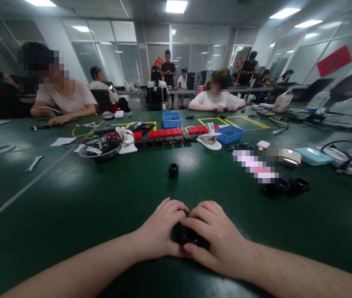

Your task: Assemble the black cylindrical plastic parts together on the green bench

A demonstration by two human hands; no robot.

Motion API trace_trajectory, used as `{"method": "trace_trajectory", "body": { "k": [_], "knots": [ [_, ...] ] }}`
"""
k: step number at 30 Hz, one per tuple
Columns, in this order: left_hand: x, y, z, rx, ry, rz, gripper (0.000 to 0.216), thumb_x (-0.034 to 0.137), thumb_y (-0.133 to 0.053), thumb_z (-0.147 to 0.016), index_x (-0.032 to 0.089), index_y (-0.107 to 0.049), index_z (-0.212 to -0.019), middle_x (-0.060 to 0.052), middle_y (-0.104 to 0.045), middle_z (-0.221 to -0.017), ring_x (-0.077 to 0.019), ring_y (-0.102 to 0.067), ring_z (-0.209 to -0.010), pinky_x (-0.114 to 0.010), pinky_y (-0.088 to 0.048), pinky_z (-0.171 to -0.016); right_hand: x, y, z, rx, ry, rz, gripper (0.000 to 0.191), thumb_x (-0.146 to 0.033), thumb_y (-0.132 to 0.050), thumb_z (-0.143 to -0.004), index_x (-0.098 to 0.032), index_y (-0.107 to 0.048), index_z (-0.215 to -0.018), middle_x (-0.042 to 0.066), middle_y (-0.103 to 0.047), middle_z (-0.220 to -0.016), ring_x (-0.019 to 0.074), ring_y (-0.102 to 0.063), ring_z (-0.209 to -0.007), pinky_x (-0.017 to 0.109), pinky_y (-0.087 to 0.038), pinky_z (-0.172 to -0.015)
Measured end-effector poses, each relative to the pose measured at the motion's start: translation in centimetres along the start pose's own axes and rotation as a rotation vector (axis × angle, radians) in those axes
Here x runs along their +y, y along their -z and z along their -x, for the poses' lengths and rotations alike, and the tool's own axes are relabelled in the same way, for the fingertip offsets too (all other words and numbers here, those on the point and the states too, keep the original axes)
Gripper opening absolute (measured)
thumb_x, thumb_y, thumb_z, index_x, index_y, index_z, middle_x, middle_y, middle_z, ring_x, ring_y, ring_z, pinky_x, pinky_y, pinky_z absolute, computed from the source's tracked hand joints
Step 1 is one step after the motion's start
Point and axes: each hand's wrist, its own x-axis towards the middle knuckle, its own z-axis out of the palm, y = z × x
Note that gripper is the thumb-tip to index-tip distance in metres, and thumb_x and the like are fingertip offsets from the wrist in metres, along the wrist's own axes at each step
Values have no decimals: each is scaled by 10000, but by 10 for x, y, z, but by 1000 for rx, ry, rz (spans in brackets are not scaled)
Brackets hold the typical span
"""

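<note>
Green, smooth-topped table (101, 194): spans the foreground and runs back toward seated co-workers. Right hand (217, 236): bare, curved around the right side of the held part. Left hand (162, 228): bare, curved around the left side, fingertips near those of the right. Both are closed on the black, glossy, ring-shaped part (178, 234), which lies between them at the near side of the table; whether it touches the surface cannot be told. Row of red segmented strips (166, 132): beyond the hands. Round, shiny metal bowl (101, 156): left of the row, filled with dark items. Silver metal wrench (34, 164): far left. Small black ribbed cylinder (173, 170): upright, just beyond the hands, apart from them.
</note>
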Motion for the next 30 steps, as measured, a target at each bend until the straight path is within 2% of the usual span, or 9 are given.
{"method": "trace_trajectory", "body": {
  "k": [4, 8, 12, 15, 21, 23, 27, 30],
  "knots": [
    [0, 0, -1, 6, 1, -1, 569, 378, -761, -536, 206, -550, -1036, -57, -521, -1095, -247, -459, -1072, -487, -172, -1036, -2, 1, -1, -3, 84, -61, 303, -176, -466, -725, -162, -582, -1005, 57, -593, -989, 189, -444, -879, 343, -357, -770],
    [-1, -2, 0, 16, 1, -10, 477, 434, -759, -528, 209, -576, -907, -53, -523, -1091, -253, -456, -1077, -487, -174, -1034, -3, 1, -1, -45, 117, -87, 362, -137, -428, -675, -202, -594, -990, 13, -617, -952, 181, -438, -828, 342, -345, -739],
    [-2, -3, 0, 32, -2, -11, 444, 482, -746, -528, 217, -562, -834, -46, -530, -1091, -251, -458, -1073, -489, -187, -1027, -3, 1, -1, -69, 141, -83, 261, -141, -421, -672, -198, -595, -857, -3, -632, -918, 168, -429, -792, 332, -326, -709],
    [-2, -2, 1, 13, -9, -5, 404, 417, -743, -547, 223, -557, -850, -38, -527, -1100, -254, -448, -1086, -495, -175, -1029, -3, -2, -1, -28, 222, -43, 188, -134, -414, -705, -202, -573, -778, -20, -639, -945, 158, -432, -785, 326, -306, -683],
    [-2, -1, 1, 13, -4, 11, 365, 321, -744, -543, 220, -538, -827, -36, -520, -1109, -250, -450, -1087, -484, -165, -1031, -4, -12, 7, -22, 310, -22, 120, -154, -413, -729, -186, -496, -648, -35, -628, -696, 137, -415, -668, 323, -264, -602],
    [-1, 0, 1, -1, 3, 18, 393, 324, -760, -522, 219, -538, -829, -38, -518, -1116, -254, -445, -1093, -490, -158, -1031, -3, -10, 9, -6, 325, -44, 134, -167, -390, -742, -189, -488, -653, -29, -612, -651, 142, -418, -659, 327, -263, -597],
    [2, 1, -1, -16, 32, 19, 415, 361, -772, -508, 219, -541, -821, -41, -522, -1106, -261, -443, -1089, -504, -157, -1026, -1, 4, 9, 17, 390, -104, 132, -178, -375, -753, -208, -502, -777, -25, -628, -714, 151, -451, -672, 328, -296, -631],
    [1, 1, -1, 1, 17, 19, 413, 421, -756, -529, 220, -541, -819, -43, -525, -1093, -263, -447, -1078, -508, -168, -1020, 1, 13, 7, 108, 334, -101, 208, -153, -401, -720, -193, -502, -898, -6, -621, -740, 149, -469, -678, 317, -328, -652]
  ]
}}
